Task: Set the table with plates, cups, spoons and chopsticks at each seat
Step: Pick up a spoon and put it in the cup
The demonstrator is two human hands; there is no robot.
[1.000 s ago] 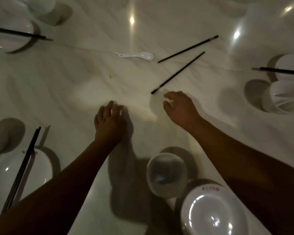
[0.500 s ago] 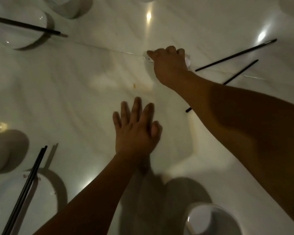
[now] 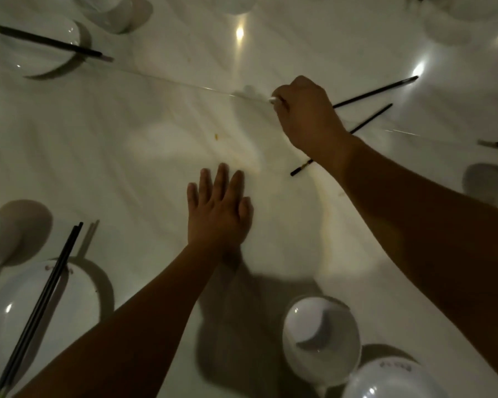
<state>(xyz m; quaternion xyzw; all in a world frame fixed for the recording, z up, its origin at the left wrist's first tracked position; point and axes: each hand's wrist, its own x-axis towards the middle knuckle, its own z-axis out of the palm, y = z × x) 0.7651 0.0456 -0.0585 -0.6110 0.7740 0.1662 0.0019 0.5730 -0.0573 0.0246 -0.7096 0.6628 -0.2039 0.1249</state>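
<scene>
Dim, grey-green light. Overhead lamps glare as small bright spots on the glossy counter (image 3: 156, 145), at top centre and upper right, with a paler pool mid-surface. The left hand (image 3: 217, 208) and both arms throw broad soft shadows toward the near edge. The cup (image 3: 321, 340) and plate (image 3: 26, 317) cast dark crescents. The right hand (image 3: 305, 113) is slightly smeared, its spoon (image 3: 272, 99) a white blur. Edges bow and soften.
</scene>
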